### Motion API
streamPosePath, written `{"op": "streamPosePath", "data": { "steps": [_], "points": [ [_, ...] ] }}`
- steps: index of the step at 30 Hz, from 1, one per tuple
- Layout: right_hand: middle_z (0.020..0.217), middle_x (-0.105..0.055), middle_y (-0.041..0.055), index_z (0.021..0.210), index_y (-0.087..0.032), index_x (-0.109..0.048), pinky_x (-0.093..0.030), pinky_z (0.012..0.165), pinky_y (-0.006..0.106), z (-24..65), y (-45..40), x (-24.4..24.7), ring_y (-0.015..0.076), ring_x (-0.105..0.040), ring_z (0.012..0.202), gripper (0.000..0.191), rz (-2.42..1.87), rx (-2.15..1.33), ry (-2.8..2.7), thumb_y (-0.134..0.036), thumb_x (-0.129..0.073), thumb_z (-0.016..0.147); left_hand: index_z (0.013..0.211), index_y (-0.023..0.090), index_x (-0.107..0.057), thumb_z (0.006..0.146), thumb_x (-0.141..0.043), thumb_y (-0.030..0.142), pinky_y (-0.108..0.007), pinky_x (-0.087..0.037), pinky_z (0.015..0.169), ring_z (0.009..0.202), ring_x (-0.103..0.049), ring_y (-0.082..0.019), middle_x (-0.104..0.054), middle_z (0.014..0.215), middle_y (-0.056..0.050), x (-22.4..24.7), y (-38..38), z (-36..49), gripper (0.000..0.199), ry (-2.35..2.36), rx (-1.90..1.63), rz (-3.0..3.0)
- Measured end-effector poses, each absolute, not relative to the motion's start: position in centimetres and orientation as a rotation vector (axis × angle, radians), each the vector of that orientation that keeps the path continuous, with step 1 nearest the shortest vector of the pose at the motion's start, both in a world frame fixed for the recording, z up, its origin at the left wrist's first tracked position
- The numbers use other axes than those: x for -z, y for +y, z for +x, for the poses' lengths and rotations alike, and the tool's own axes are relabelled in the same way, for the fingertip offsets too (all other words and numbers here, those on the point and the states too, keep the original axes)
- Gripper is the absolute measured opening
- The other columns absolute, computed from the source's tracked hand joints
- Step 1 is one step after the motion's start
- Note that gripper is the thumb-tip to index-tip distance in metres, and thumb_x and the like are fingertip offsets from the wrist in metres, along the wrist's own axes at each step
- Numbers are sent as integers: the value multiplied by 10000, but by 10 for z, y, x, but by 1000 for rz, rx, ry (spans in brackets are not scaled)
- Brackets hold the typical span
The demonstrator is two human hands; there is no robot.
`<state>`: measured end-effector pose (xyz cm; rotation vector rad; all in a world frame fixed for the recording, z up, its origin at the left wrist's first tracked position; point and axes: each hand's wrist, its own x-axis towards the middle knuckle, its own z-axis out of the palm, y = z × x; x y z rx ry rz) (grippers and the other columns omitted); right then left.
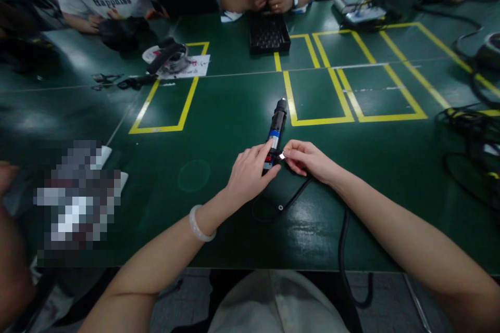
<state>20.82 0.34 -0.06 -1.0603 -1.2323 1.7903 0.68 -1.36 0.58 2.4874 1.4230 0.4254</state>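
Note:
In front of me on the green table lies a black electric screwdriver (278, 117) with a blue and silver band, its tip pointing away. My left hand (250, 169) is laid over its rear part, fingers along the body and thumb on the near side, steadying it. Right beside the rear end, my right hand (308, 158) pinches a small shiny metal piece (282, 156) between thumb and forefinger; whether it is joined to the tool is unclear. A black cable (297, 193) curves under the right hand, and a small ring (280, 207) sits near it.
Yellow tape (320, 122) marks rectangles on the green table (222, 109). A black tray (269, 36) stands in front of a person opposite. Tangled cables (472, 125) lie at right, a tape dispenser (172, 57) at far left. A thick cable (342, 239) hangs over the near edge.

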Motion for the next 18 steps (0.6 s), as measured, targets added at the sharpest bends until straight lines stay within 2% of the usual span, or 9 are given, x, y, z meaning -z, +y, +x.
{"op": "streamPosePath", "data": {
  "steps": [10,18],
  "points": [
    [519,-536,-66,777,-181,-499,-292,328,149,207,2,2,50,-431,377,340,-1074,-1748,-1286,-468,-658,864,1539,184,-336,981,-461,464,-379,-415,956,1175,-529,-258,-559,1372,-104,-5,-14,7,637,1406,-439,2475],
    [689,-670,-8,931,-177,-545,-474,378,174,210,5,6,100,-603,500,298,-1009,-1766,-1272,-405,-711,834,1528,160,-351,982,-457,466,-388,-413,957,1169,-533,-257,-558,1377,-103,-4,-14,7,635,1405,-438,2486]
  ]
}}
